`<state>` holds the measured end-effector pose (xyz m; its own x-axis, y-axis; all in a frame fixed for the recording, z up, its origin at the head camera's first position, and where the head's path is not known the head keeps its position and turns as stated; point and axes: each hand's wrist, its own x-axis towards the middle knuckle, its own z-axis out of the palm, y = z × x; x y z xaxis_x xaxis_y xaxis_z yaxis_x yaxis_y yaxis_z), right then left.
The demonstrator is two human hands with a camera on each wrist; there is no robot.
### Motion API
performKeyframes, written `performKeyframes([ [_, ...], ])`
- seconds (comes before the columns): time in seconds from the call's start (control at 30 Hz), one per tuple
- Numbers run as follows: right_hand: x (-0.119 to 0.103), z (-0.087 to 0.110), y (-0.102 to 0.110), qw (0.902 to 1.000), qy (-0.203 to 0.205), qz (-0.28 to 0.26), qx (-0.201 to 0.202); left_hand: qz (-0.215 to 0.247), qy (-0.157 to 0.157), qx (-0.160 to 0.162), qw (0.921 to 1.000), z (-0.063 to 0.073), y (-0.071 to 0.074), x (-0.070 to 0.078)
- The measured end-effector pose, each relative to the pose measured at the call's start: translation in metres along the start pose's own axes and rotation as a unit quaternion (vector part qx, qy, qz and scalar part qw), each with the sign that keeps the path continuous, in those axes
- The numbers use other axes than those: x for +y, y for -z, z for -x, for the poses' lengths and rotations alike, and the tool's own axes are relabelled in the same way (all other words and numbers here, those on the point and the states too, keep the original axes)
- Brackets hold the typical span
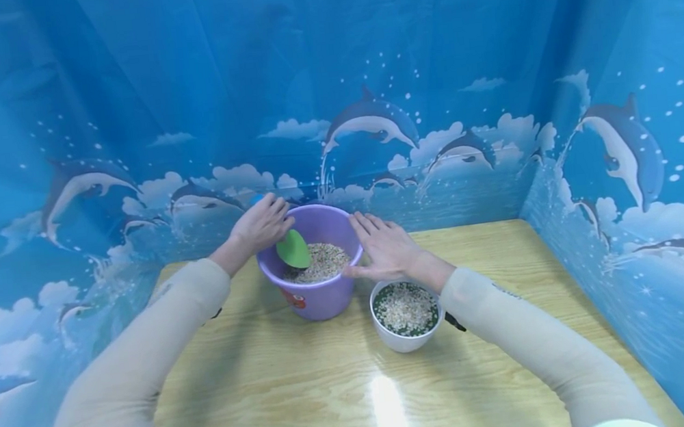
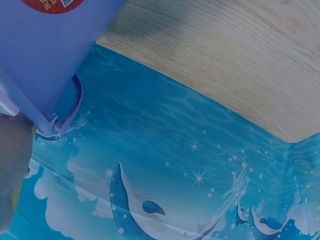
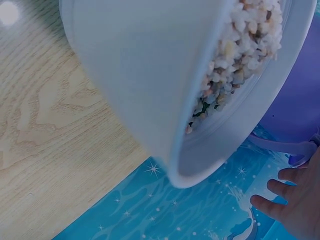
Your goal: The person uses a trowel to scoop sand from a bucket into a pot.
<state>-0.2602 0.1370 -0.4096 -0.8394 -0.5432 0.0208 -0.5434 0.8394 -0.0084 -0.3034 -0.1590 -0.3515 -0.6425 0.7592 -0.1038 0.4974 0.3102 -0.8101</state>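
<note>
A purple bucket [image 1: 326,301] stands near the back of the table, with small pale gravel [image 1: 328,261] in its bottom. My left hand [image 1: 261,225] grips a toy shovel over the bucket's left rim. The shovel's green blade [image 1: 293,249] points down inside, its tip by the gravel. At the opposite rim, my right hand [image 1: 385,247] lies with straight fingers, the thumb against the bucket's edge. Below that hand sits a white bowl [image 1: 405,343] with pale gravel heaped over something dark green. In the left wrist view, the left hand [image 2: 14,170] shows only partly, beside the bucket's handle [image 2: 75,105].
The wooden table [image 1: 285,391] carries the bucket and bowl. Blue dolphin-print sheeting [image 1: 293,94] rises behind it and along both sides. The bowl stands just right of the bucket, under the right wrist.
</note>
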Motion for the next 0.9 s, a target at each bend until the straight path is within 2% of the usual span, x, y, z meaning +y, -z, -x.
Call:
performKeyframes([
  [0.37,-0.001,0.000,0.001,1.0000,-0.003,-0.003,0.002,-0.044,-0.017,-0.006,0.9989,-0.004,-0.004,0.008],
  [0.9,-0.002,0.001,0.001,0.9999,-0.003,-0.010,0.005,-0.041,-0.024,-0.010,0.9988,-0.010,-0.005,0.018],
])
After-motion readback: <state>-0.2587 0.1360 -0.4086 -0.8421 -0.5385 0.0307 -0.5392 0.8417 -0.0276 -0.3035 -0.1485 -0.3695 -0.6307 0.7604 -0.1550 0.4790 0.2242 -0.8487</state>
